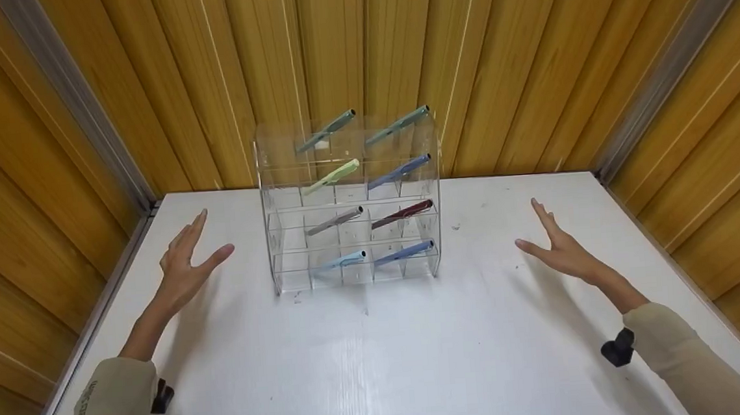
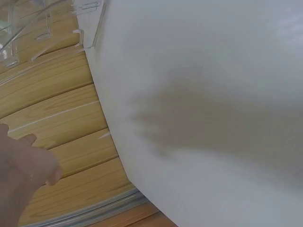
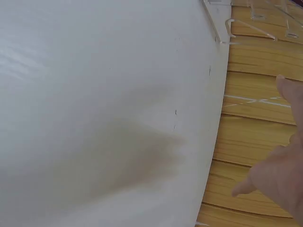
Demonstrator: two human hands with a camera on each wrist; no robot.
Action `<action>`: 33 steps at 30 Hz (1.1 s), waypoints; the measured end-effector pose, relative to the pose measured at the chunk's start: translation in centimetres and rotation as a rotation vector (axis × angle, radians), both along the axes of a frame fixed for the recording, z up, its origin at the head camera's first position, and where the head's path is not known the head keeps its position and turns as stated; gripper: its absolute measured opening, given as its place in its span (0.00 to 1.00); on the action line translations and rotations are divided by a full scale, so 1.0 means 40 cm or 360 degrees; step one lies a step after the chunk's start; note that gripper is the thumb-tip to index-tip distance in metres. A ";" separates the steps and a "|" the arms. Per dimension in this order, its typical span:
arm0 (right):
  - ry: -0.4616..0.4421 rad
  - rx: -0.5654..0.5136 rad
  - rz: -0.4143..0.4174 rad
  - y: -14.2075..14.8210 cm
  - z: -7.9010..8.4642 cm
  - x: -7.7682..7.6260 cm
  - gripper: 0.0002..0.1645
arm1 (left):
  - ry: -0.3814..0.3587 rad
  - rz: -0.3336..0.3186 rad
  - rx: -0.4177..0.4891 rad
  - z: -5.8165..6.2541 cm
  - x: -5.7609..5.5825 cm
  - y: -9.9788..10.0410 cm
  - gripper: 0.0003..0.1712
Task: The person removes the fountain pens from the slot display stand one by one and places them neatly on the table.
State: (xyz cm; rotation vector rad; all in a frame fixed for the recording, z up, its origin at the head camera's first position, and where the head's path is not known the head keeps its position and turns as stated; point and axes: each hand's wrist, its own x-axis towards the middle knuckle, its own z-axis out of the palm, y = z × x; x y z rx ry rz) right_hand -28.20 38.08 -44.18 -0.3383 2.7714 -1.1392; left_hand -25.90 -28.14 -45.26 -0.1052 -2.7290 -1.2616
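A clear acrylic pen rack with stacked tiers stands near the back of the table. Pens lean in it in two columns. Two grey-green pens sit at the top, with a pale green pen and a blue pen below. Lower down are a grey pen, a dark red pen, a light blue pen and another blue pen. My left hand hovers left of the rack, fingers extended, holding nothing. To its right, my right hand is likewise spread and bare.
The white table has small dark marks on its surface. Wood-look panel walls rise behind it and on both sides, joined by grey metal corner posts. A black wrist device shows at the right sleeve.
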 end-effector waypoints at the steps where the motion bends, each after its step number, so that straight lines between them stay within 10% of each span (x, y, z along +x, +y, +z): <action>1: -0.0022 -0.0041 0.0003 -0.004 0.000 0.002 0.57 | -0.0032 -0.0009 0.0039 0.001 0.001 0.004 0.52; 33: -0.0194 -0.0723 0.0047 -0.126 -0.019 0.049 0.34 | -0.0382 -0.0352 0.0751 -0.070 -0.039 0.120 0.41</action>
